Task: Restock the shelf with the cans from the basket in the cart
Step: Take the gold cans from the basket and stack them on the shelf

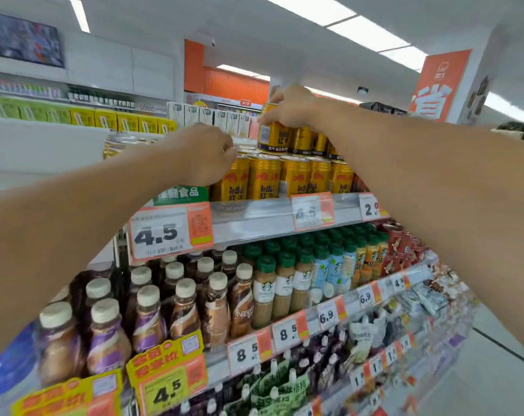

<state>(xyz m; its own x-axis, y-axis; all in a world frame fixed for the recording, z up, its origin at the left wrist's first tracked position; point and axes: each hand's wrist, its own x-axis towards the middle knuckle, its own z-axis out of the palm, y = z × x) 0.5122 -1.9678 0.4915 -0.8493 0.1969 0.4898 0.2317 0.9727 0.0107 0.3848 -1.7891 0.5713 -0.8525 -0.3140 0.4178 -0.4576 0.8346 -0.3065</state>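
Note:
Gold Red Bull cans point(287, 177) stand in a row on the top shelf point(254, 211), with a second layer stacked on them at the right. My right hand point(287, 111) is raised and grips the top of a gold can point(272, 136) at the left end of that upper layer; the can rests on the cans below it. My left hand point(209, 151) hovers with its fingers curled in front of the lower row's left end, and whether it holds anything is hidden. The basket and cart are out of view.
Below the top shelf sit coffee bottles point(152, 310) with cream caps, green-capped Starbucks bottles point(281, 280) and red cans point(402, 250). Price tags point(164, 232) line the shelf edges. Yellow and white cartons point(128, 121) stand behind. The aisle floor point(507, 349) runs along the right.

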